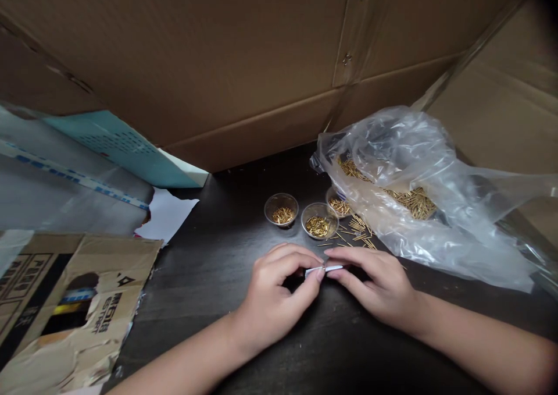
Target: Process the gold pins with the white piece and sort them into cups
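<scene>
The left hand point(279, 284) and right hand point(379, 281) are both pinching a small white bit point(335, 268), finger and thumb closing on it. They seem to be working on it, and the next move looks to be calling for a steady pinch. The bit is sitting at three o'clock from the left hand, nine from the right. Loose gold pins point(359, 224) are lying at one o'clock from it.

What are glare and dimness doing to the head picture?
Head view: bright glints streak the plastic bag; head view: a dull sheen on the dark table; head view: top right corner goes black; head view: fine detail on the white piece is unclear.
</scene>
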A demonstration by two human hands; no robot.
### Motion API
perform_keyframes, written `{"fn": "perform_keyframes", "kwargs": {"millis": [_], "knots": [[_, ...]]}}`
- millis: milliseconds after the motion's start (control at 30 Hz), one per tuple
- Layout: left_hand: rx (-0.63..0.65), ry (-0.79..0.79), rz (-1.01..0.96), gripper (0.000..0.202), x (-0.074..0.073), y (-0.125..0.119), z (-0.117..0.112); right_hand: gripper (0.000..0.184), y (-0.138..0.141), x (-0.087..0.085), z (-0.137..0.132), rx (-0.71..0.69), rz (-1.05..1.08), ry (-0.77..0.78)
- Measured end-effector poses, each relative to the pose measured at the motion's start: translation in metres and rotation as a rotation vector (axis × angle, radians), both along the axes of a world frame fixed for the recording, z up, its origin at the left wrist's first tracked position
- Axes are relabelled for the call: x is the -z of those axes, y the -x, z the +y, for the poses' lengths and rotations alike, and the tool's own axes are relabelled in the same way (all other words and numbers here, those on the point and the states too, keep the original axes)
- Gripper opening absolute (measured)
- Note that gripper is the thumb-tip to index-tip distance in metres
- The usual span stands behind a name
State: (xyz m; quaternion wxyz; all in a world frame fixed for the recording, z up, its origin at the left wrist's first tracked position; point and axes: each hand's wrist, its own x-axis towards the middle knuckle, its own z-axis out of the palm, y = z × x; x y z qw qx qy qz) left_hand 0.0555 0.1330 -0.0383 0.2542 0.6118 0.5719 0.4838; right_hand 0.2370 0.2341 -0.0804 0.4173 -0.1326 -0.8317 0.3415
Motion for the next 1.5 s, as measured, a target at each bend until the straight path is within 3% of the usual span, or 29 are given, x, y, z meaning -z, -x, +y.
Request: {"fn": "perform_keyframes", "kwargs": {"millis": [367,600,900,1033,1200,1500], "knots": [[-0.009,0.048,-0.011,0.008,-0.002,0.000,0.003,0.054,-0.005,0.002,0.002,-0.061,-0.093,-0.141],[0.006,0.180,-0.080,0.011,-0.002,0.000,0.006,0.060,-0.008,0.003,0.002,-0.045,-0.117,-0.252],[0.034,0.030,0.016,0.007,0.003,0.001,0.004,0.058,-0.008,0.002,0.001,0.002,-0.116,-0.246],[0.028,-0.033,0.052,0.007,0.006,0.001,0.003,0.049,-0.008,0.001,0.001,0.000,-0.125,-0.258],[0.015,-0.044,0.063,0.007,0.006,0.002,0.004,0.025,-0.006,-0.004,0.002,-0.044,-0.147,-0.212],[0.012,-0.057,0.074,0.007,0.009,0.002,0.004,0.018,0.000,-0.006,0.001,-0.094,-0.161,-0.065]]}}
